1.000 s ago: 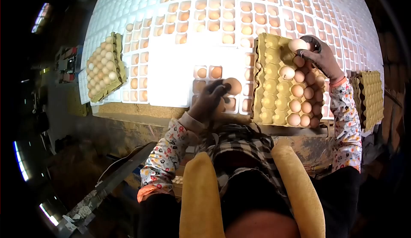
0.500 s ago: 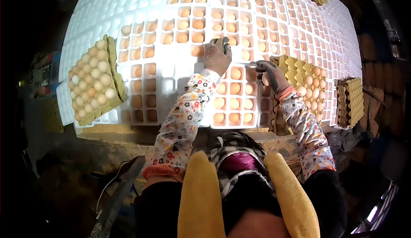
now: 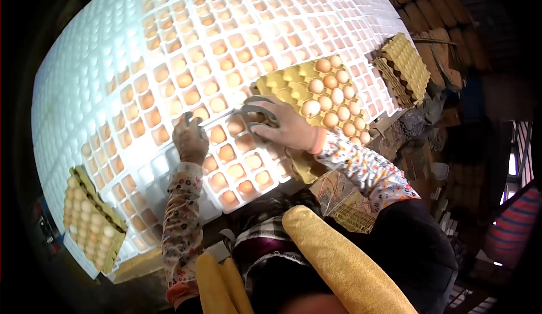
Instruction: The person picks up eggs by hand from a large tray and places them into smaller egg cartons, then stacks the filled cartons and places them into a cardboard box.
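My left hand (image 3: 191, 142), its fingertips covered in dark grey, bends down over the cells of a white foam tray (image 3: 210, 170). Its fingers are curled, and what is under them is hidden. An egg (image 3: 200, 112) lies in a cell just beyond them. My right hand (image 3: 285, 125) is above the same tray's far right corner, thumb and forefinger curved apart with no egg visible between them. Brown eggs (image 3: 235, 171) sit singly in the tray's cells. Beside my right hand, a yellowish pulp egg tray (image 3: 276, 82) has loose eggs (image 3: 330, 82) on its right part.
Foam trays with eggs (image 3: 226, 64) cover the table, and pale trays (image 3: 73, 82) extend to the left. Another pulp tray of eggs (image 3: 84, 224) leans at the lower left. Stacked pulp trays (image 3: 403, 66) stand at the right edge. Bright light glares on the left side.
The view has turned and shifted rightward. My right hand has moved from the pulp tray, where it held an egg, to over the foam tray. My left hand stays over the foam cells.
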The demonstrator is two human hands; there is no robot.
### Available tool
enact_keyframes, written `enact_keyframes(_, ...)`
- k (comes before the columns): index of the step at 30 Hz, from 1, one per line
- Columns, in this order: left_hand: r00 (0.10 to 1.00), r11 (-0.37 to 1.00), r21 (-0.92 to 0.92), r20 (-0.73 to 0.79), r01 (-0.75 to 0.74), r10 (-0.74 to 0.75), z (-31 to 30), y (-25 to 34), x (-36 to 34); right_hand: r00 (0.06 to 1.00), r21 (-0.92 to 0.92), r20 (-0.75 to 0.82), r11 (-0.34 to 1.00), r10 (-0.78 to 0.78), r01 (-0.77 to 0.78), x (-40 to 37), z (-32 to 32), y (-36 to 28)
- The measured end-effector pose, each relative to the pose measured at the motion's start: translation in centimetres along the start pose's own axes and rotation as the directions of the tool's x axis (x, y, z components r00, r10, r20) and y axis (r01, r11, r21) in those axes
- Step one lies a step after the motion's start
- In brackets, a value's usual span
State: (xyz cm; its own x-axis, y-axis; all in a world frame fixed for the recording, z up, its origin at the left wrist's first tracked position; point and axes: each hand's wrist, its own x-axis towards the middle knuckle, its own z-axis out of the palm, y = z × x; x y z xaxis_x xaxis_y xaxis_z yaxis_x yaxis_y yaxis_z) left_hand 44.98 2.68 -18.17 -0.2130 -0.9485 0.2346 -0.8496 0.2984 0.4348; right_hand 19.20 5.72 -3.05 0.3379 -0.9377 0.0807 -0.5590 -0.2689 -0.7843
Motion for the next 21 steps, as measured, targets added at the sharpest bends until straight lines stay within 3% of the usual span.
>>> enact_keyframes(1,0.997,0.998,0.01,0.027,0.068,-0.068,-0.5,1.5,1.5,0.998,0.005,-0.067,1.0,-0.019,0.019,-2.4,-3.5,0.8)
enact_keyframes(3,0.987,0.982,-0.19,-0.158,-0.001,-0.029,-2.7,8.3,5.1,0.954,0.15,-0.19,0.967,0.232,-0.205,-5.8,-10.8,5.1)
enact_keyframes(4,0.986,0.901,-0.433,-0.16,-0.036,-0.038,-2.5,12.2,6.7,0.906,0.137,-0.281,0.947,0.317,-0.289,-6.6,-14.1,7.8)
enact_keyframes(5,1.0,0.856,-0.517,-0.007,-0.016,0.015,-4.1,17.4,8.5,0.842,0.14,-0.364,0.917,0.398,-0.373,-6.8,-16.9,10.9)
enact_keyframes(6,0.987,0.853,-0.503,-0.003,-0.139,0.159,-2.6,20.7,9.9,0.881,0.029,-0.36,0.947,0.308,-0.319,-6.6,-18.9,14.1)
enact_keyframes(7,0.975,0.879,-0.445,0.049,-0.171,0.215,-1.0,24.4,11.3,0.913,-0.081,-0.35,0.965,0.209,-0.251,-5.8,-20.3,16.6)
enact_keyframes(10,0.882,0.92,-0.173,0.268,-0.352,0.388,4.7,31.2,15.0,0.992,-0.186,-0.011,0.975,0.124,-0.124,-3.2,-21.3,20.6)
enact_keyframes(11,0.767,0.938,0.027,0.584,-0.345,0.265,6.2,32.5,16.7,0.974,-0.171,0.096,0.968,0.203,-0.185,-2.7,-21.2,22.4)
enact_keyframes(13,0.783,0.964,0.024,0.589,-0.265,0.201,6.6,33.5,18.2,0.971,-0.327,0.161,0.938,0.175,-0.115,-2.0,-21.6,20.3)
enact_keyframes(14,0.856,0.979,-0.113,0.476,-0.167,0.201,6.5,32.9,17.9,0.961,-0.397,0.189,0.911,0.202,-0.113,-2.1,-22.2,18.3)
enact_keyframes(15,0.919,0.963,-0.255,0.353,-0.086,0.175,5.9,31.9,17.6,0.984,-0.379,0.163,0.925,0.067,0.0,-2.5,-22.2,20.6)
enact_keyframes(16,0.877,0.712,-0.602,0.478,0.362,-0.042,4.1,31.7,17.2,1.0,-0.099,0.002,0.995,0.019,-0.019,-3.2,-22.2,21.1)
enact_keyframes(17,0.825,0.251,-0.786,0.525,0.564,-0.21,4.0,30.0,16.9,0.986,0.19,-0.167,0.982,0.025,0.007,-4.1,-22.3,21.2)
enact_keyframes(18,0.947,0.441,-0.842,0.315,0.31,-0.064,4.3,27.9,16.2,0.962,0.496,-0.224,0.868,0.159,-0.028,-5.0,-23.0,21.2)
enact_keyframes(19,0.987,0.568,-0.823,0.11,0.024,0.117,4.5,26.5,15.2,0.928,0.748,-0.217,0.663,0.303,-0.042,-5.7,-23.8,21.7)
enact_keyframes(20,0.691,0.162,-0.672,0.7,0.722,-0.179,1.7,27.9,15.7,0.917,0.819,-0.259,0.572,0.304,0.042,-6.0,-23.2,23.4)
enact_keyframes(21,0.73,0.751,-0.427,0.675,0.504,-0.107,1.3,28.9,15.4,0.945,0.722,-0.181,0.69,0.272,-0.06,-6.1,-23.3,25.1)
